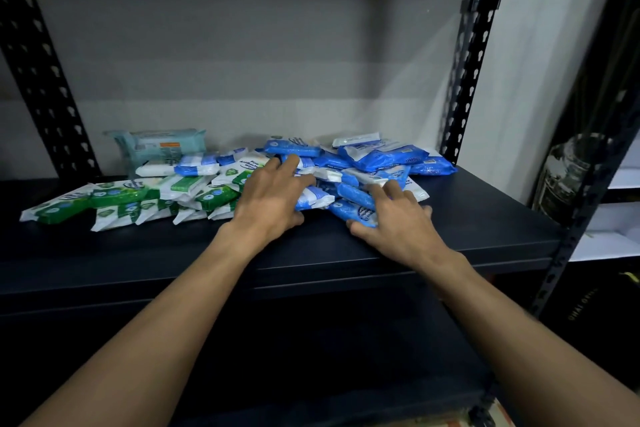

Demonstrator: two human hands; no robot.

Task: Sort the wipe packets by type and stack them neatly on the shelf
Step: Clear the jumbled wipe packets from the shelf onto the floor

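Both hands are in the pile on the dark shelf (138, 246), bare forearms reaching in from below. Left hand (273, 196) sits mid-pile, fingers spread flat over the top of a blue-and-white packet (313, 199), thumb tucked against its front edge, so it's pinching that one. Right hand (394, 218) is just beside it on the right, fingers arched over the heap, thumb hooked at the near end of the front blue packet (353, 213), clamped on it, little finger splayed out onto the shelf board. Blue packets (381, 158) lie heaped loose from the centre to the right side of the shelf, overlapping at all angles, a few with white backs up. Green packets (117, 199) are spread left of the left hand, partly fanned in a rough row toward the left end, some mixed in with blue ones near the centre. A larger teal pack (156, 149) stands at the back left against the grey wall (242, 62). Black slotted uprights (471, 62) frame the bay; next bay to the right is dark, contents not readable
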